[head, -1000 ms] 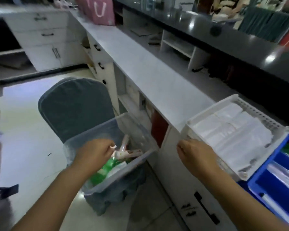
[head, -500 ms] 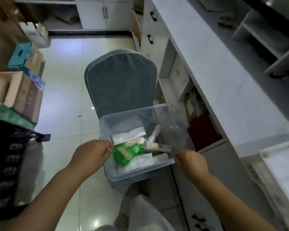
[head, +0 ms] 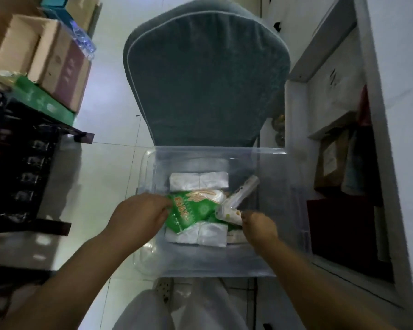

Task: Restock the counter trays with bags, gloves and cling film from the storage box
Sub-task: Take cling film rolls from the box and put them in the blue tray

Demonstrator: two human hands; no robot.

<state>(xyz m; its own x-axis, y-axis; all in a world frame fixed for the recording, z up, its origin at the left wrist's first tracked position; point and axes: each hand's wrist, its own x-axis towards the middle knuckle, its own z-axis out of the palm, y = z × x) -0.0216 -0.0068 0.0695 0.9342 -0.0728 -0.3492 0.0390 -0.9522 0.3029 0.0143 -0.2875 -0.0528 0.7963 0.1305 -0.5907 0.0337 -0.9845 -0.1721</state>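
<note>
Head view — storage box point(head: 281, 177): glove pack point(head: 191, 208); bag stacks point(head: 198, 181).

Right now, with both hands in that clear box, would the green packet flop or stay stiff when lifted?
Probably floppy: the green packet looks like thin crinkled plastic, already bent over the white bundle. Likely light, since the left hand takes only its edge. Its glossy film may be a bit slippery.

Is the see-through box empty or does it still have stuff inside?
Not empty. The clear box holds a green packet, white bag bundles and a roll.
</note>
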